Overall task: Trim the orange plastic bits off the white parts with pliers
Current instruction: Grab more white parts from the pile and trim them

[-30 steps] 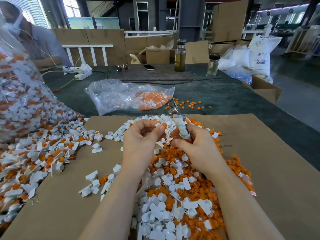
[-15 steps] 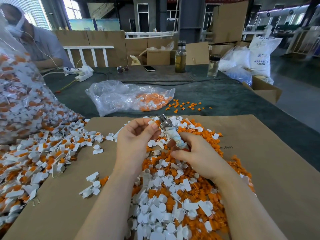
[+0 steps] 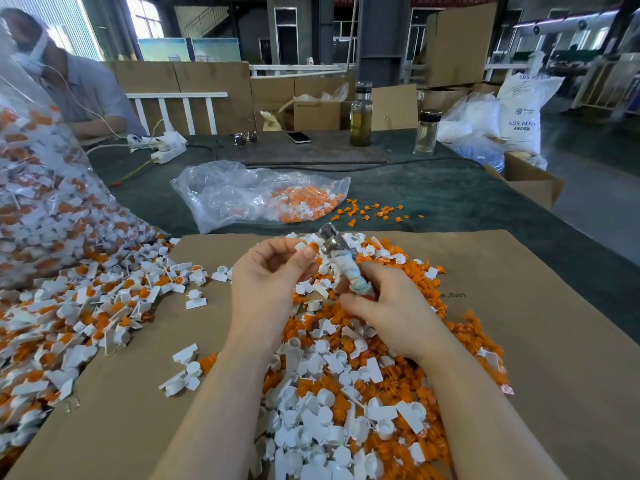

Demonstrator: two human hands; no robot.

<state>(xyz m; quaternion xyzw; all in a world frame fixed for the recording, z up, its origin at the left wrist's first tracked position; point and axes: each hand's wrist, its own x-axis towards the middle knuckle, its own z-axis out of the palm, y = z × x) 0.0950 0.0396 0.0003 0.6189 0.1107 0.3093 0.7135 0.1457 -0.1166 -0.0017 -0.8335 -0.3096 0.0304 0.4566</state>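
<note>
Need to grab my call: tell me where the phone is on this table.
In the head view, the phone lies flat at the far edge of the dark table, just right of the sunglasses and left of the taller glass bottle.

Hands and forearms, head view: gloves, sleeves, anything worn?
Nothing worn that shows. The left hand and right hand are bare, with no gloves, and no rings or tape are visible. Both forearms are bare down to the bottom edge of the frame: no sleeve cuffs, watch or wristband in view. Fingernails look short and unpainted.
</note>
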